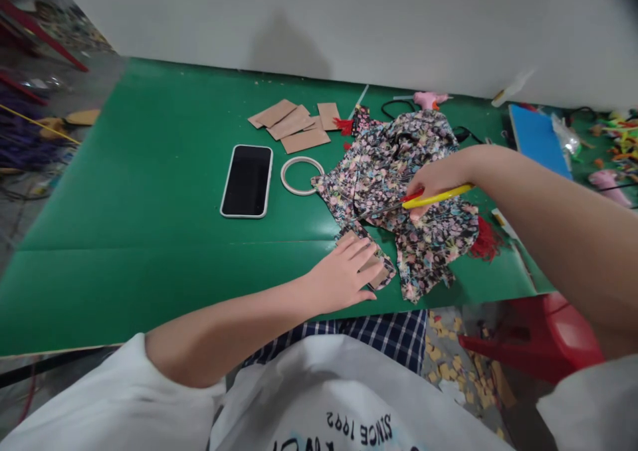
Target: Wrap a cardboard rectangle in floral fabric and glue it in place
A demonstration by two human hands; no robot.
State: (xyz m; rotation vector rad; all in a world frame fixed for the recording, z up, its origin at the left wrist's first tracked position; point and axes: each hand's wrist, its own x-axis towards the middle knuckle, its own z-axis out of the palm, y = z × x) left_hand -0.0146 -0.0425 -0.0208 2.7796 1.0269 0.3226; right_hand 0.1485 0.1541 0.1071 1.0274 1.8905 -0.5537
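Observation:
My left hand [343, 275] lies flat with its fingers spread over a piece of brown cardboard [379, 277], which rests on a strip of dark floral fabric. My right hand [438, 175] grips scissors [438, 197] with yellow and red handles. Their blades point left, close to the edge where the strip meets the larger floral fabric [389, 152]. That fabric is spread loosely and crumpled across the table. Whether the blades are parted is hard to make out.
On the green table [164, 192] are a phone [247, 181], a roll of tape [283, 177], cardboard pieces [294, 124], and a pink glue gun [428, 99]. Red threads [486, 240] lie by the fabric. A blue board [538, 139] is at the right, a red stool [538, 338] below.

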